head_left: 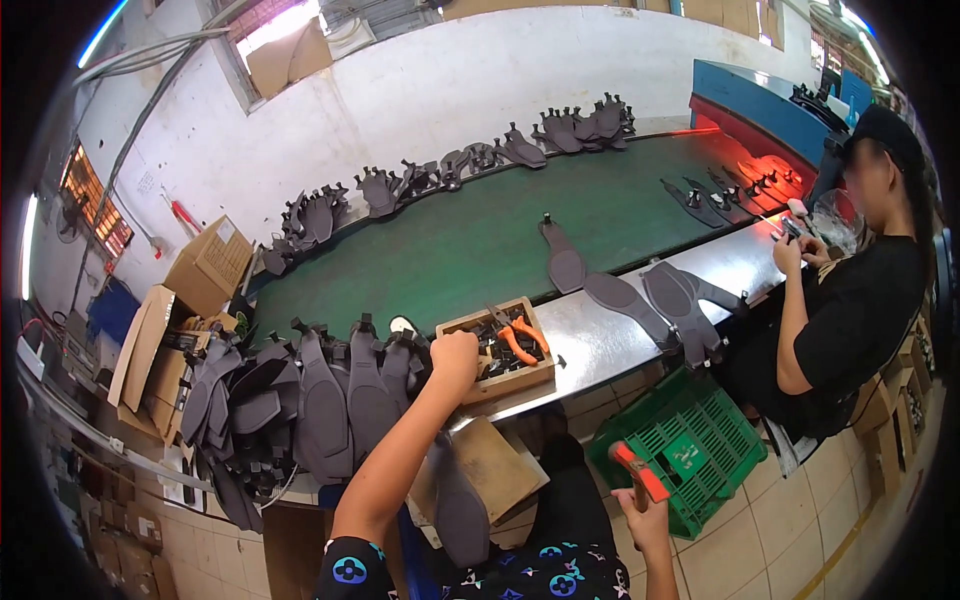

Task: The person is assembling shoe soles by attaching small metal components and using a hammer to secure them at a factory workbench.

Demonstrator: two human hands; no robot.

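Observation:
My left hand (456, 362) is closed at the left edge of a wooden box (520, 376); what its fingers hold, if anything, is hidden. Small black pieces fill the box, and orange-handled pliers (518, 340) lie across them. Low on the right, my right hand (643, 512) grips a hammer (641, 473) with an orange-red head, held up before a green crate. A dark grey shoe sole (460, 505) lies over my lap, below my left forearm, beside a worn tan board (490, 470).
Many soles with black clips hang along the left edge (325, 410). A green conveyor belt (420, 250) runs behind the metal ledge (590, 345), where more soles lie. A green crate (700, 445) stands on the floor. To the right, a co-worker (850, 310) handles a small piece.

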